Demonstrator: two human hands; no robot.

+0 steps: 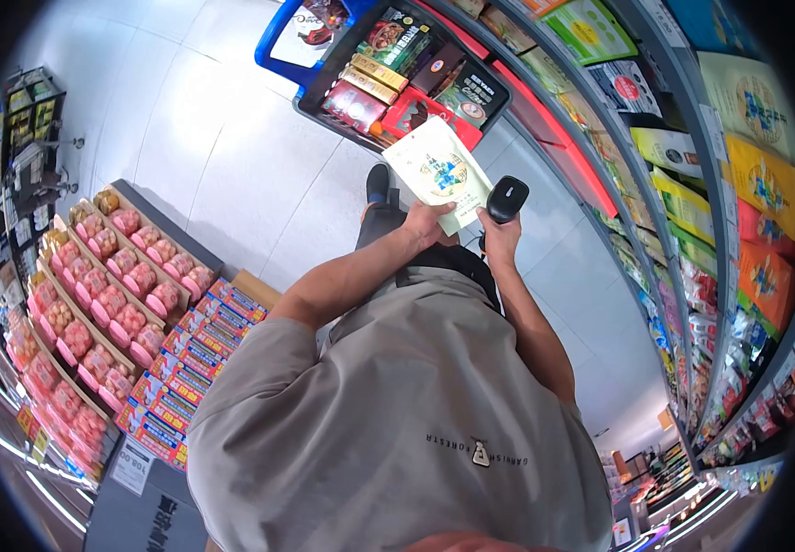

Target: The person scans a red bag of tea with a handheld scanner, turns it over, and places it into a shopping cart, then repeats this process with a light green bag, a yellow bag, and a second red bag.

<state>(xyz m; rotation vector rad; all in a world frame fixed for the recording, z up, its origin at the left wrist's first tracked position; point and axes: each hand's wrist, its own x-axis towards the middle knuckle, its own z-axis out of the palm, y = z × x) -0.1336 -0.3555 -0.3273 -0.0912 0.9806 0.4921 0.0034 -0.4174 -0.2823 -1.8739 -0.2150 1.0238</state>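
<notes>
From the head camera, I judge I am at the scanning step: my left hand [430, 224] grips the lower edge of a pale flat packet [439, 172], tilted up in front of me over the floor, just short of the blue shopping basket's [280, 37] near rim. My right hand [501, 237] is clenched around a black barcode scanner [507, 197], just beside the packet's right edge. Next, I reckon, the scanner's head must face the packet's barcode. Both forearms reach forward, elbows bent.
</notes>
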